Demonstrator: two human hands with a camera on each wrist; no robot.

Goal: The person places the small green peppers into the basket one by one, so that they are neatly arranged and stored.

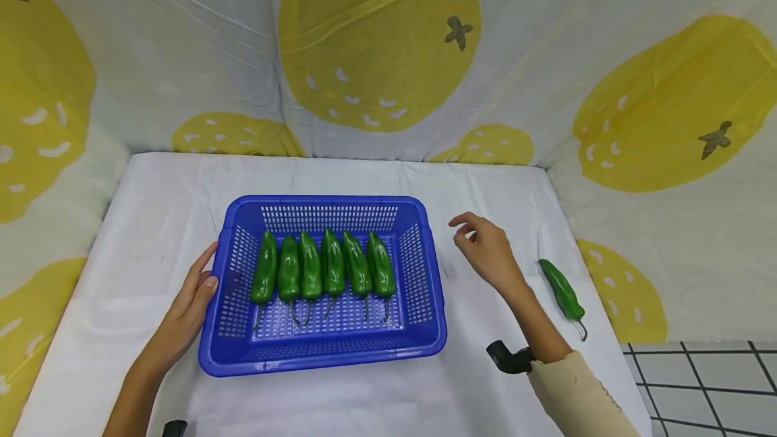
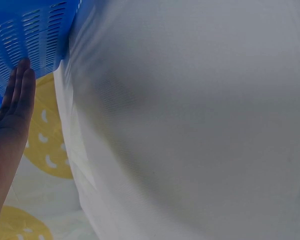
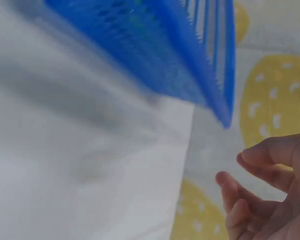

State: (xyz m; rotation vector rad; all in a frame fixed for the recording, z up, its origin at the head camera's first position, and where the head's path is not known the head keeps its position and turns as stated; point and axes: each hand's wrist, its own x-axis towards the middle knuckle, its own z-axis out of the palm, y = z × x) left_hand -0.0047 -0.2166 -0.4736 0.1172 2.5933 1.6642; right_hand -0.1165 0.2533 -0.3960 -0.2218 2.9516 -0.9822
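Blue plastic, slotted all over: that is the basket (image 1: 425, 288) in front of you on the white tablecloth (image 1: 152, 221), and six green peppers (image 1: 322, 268) already lie in it side by side, stems toward you. Your left hand (image 1: 191, 305) rests flat against the basket's left wall, fingers straight, thumb on the rim; the left wrist view shows the same straight fingers (image 2: 20, 95) laid on the slotted wall. It grips nothing, it only steadies.

Your right hand (image 1: 485, 251) hovers above the cloth just to the right of the basket, fingers loosely curled and holding nothing; the right wrist view, though blurred, shows the same empty, relaxed fingers (image 3: 262, 195). One loose pepper (image 1: 563, 292) lies on the cloth well to the right of that hand, near the table's edge, stem toward you.

It looks as if this loose pepper is the one to fetch. Reach out and to the right, and take it round its thick middle rather than by the thin stem, which would let it swing. Keep the left hand pressed where it is, so the light basket should not slide. The row fills the left and middle of the basket; the free place is at its right end, beside the last pepper, stem the same way.
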